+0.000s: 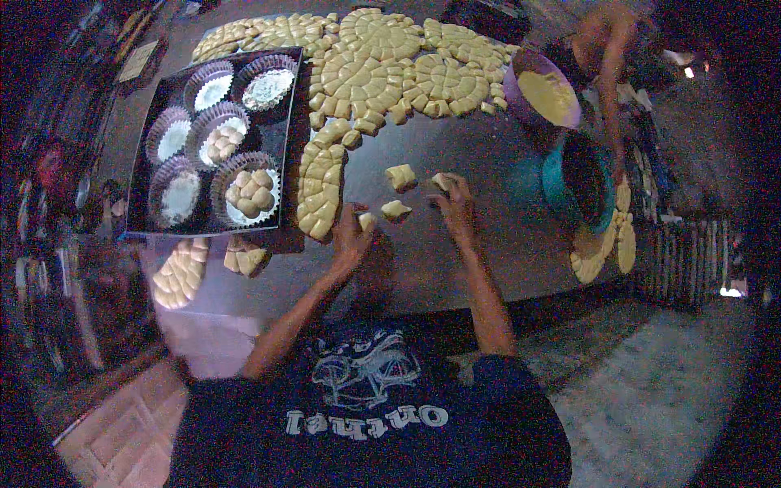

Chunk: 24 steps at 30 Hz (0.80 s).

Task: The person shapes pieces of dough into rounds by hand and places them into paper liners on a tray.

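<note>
My left hand (351, 240) is low over the grey table, its fingers closed about a small pale dough piece (367, 220). Further right, my right hand (457, 213) pinches another dough piece (443, 180) at its fingertips. Between the hands, two loose dough lumps lie on the tabletop: a folded-looking one (400, 176) farther off and a smaller one (396, 211) nearer me. Just left of my left hand stretches a curved strip of cut dough (320, 191).
A dark tray (286, 134) at left carries several fluted paper cups; two contain dough balls (250, 192). Cut dough spirals (358, 77) cover the far table. At right stand a purple bowl (515, 98) and a teal tub (555, 183), with another person's arm (612, 106) beside them.
</note>
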Motion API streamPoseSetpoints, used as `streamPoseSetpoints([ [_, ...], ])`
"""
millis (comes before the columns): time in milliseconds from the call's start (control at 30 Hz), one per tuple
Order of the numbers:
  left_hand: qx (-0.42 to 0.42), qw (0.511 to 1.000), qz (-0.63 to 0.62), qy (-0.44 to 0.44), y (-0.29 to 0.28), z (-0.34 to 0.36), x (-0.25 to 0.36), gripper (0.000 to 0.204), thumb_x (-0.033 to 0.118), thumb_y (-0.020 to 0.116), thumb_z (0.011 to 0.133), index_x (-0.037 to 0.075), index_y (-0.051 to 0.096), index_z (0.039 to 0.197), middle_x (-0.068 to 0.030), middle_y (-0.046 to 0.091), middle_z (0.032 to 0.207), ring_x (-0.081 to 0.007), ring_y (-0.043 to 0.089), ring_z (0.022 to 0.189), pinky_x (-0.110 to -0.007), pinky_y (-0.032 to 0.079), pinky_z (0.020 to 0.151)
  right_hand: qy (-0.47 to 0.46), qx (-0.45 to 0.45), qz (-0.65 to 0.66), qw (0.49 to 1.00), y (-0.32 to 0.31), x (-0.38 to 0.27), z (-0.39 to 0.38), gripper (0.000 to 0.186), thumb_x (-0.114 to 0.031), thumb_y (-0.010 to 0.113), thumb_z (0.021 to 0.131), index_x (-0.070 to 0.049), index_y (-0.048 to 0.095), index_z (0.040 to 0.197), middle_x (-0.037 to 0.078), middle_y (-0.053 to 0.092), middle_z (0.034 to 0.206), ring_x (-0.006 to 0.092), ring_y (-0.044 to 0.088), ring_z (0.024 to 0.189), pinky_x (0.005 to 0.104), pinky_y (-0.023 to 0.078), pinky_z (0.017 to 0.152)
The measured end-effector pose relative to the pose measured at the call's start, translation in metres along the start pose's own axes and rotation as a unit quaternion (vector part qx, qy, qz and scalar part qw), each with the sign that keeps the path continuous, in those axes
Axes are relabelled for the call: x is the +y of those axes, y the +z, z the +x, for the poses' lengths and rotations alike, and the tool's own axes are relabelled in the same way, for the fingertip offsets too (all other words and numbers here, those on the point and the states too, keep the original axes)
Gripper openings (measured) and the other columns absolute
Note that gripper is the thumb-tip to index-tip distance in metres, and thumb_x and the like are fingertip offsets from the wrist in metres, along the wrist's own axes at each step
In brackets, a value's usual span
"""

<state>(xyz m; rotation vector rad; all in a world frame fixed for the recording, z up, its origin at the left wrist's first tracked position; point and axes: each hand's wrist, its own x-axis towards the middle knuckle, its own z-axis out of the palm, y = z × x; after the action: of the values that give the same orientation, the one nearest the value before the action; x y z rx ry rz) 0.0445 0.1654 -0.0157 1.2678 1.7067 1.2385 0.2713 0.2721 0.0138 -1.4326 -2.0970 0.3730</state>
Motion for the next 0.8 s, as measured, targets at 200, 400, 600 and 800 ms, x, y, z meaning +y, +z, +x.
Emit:
streamPoseSetpoints([
  [200, -0.102, 0.978, 0.184, 0.002, 0.0, 0.023, 0.015, 0.031, 0.026, 0.063, 0.088, 0.005, 0.055, 0.11, -0.0202, 0.06, 0.099, -0.0367, 0.057, 0.096, -0.048, 0.044, 0.081, -0.005, -0.026, -0.064, 0.998, 0.009, -0.031, 0.006, 0.047, 0.001, 0.06, 0.082, -0.009, 0.053, 0.127, 0.016, 0.053, 0.125, 0.0339, 0.052, 0.116, 0.0408, 0.048, 0.095],
  [400, 0.001, 0.959, 0.252, 0.126, 0.02, 0.029, 0.027, 0.031, 0.025, 0.062, 0.086, 0.008, 0.058, 0.111, -0.0178, 0.052, 0.121, -0.0358, 0.047, 0.112, -0.049, 0.039, 0.091, -0.095, -0.095, -0.038, 0.99, 0.046, -0.018, 0.039, 0.043, 0.004, 0.062, 0.074, -0.007, 0.059, 0.116, 0.016, 0.059, 0.111, 0.0361, 0.059, 0.103, 0.0431, 0.05, 0.086],
  [600, -0.095, 0.941, 0.288, 0.149, 0.058, 0.1, -0.013, 0.03, 0.02, 0.055, 0.088, 0.009, 0.057, 0.115, -0.0091, 0.057, 0.117, -0.0305, 0.05, 0.11, -0.047, 0.041, 0.09, -0.183, -0.041, 0.025, 0.982, 0.029, -0.03, 0.059, 0.025, 0.0, 0.062, 0.074, -0.003, 0.065, 0.098, 0.018, 0.063, 0.099, 0.0368, 0.061, 0.086, 0.0436, 0.05, 0.079],
  [800, -0.08, 0.912, 0.37, 0.155, 0.051, 0.097, -0.013, 0.033, 0.026, 0.057, 0.087, 0.008, 0.057, 0.115, -0.0106, 0.059, 0.115, -0.0311, 0.052, 0.109, -0.047, 0.042, 0.09, -0.08, 0.197, -0.12, 0.97, -0.037, -0.08, 0.078, 0.023, -0.007, 0.053, 0.084, -0.001, 0.064, 0.103, 0.015, 0.064, 0.103, 0.0325, 0.059, 0.097, 0.0404, 0.048, 0.086],
])
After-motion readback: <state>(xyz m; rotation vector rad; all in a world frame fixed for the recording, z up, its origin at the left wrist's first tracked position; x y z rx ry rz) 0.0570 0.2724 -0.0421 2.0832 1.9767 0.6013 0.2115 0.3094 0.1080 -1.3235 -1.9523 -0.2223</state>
